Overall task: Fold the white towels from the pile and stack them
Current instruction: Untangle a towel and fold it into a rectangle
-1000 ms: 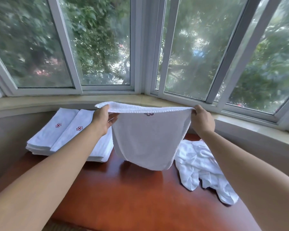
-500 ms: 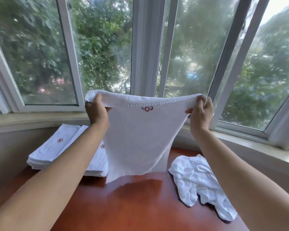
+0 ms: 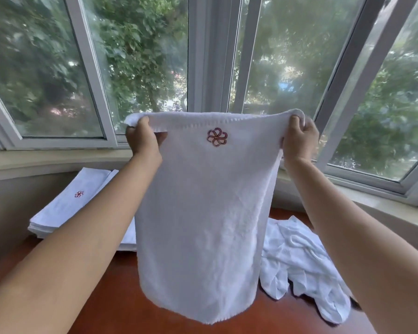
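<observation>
Raised since a second ago, the towel (image 3: 203, 213) that I hold now hangs full length and flat in front of the window (image 3: 143, 68), where earlier it drooped in a short, bunched fold just above the counter (image 3: 121, 297). My left hand (image 3: 143, 141) pinches the towel's upper left corner, thumb on the near face and fingers curled behind the hem. My right hand (image 3: 299, 141) grips the upper right corner in the same way, with a little bunched cloth showing above the knuckles. Both hands are well apart, and the top hem is stretched nearly straight between them. A red embroidered flower emblem (image 3: 217, 137) sits just below the hem, near its middle, facing me. The lower edge of the towel hangs over the middle of the reddish-brown counter; I cannot tell whether it touches the surface.

Toward the far left corner of the counter lies the stack of folded towels (image 3: 65, 208), flat, its top piece bearing the same red emblem; my left forearm crosses in front of its right part. Toward the right edge lies the pile of unfolded towels (image 3: 304, 261), crumpled, its left part hidden behind the hanging towel. A pale window sill (image 3: 46, 162) runs behind the counter.
</observation>
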{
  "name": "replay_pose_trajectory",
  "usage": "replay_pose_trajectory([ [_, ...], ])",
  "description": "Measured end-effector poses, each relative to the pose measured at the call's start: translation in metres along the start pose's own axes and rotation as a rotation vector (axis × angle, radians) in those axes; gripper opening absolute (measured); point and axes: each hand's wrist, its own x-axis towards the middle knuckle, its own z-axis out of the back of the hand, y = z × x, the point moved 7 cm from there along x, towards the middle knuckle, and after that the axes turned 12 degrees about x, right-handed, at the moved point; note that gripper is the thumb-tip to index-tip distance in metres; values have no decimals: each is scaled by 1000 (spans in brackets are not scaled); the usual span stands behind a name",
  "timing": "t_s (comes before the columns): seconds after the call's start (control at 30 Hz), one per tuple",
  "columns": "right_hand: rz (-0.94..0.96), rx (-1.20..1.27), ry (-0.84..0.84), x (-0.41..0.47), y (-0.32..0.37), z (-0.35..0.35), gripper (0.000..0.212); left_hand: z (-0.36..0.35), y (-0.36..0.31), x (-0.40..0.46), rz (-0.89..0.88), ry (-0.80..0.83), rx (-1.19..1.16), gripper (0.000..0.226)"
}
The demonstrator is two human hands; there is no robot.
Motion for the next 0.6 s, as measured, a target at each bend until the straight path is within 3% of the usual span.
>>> replay_pose_trajectory([
  [0.13, -288, -164, 180, 21, -129, -21, 23, -10, 105, 56, 191, 46, 294, 22],
  [0.27, -398, -260, 240, 41, -223, -31, 34, -10, 180, 99, 327, 119, 343, 18],
  [0.43, -466, -356, 293, 45, -297, -38, 30, 1, 237, 130, 420, 120, 398, 13],
  [0.6, -613, -454, 403, 0, -362, -7, 26, 55, 302, 126, 631, 113, 462, 3],
])
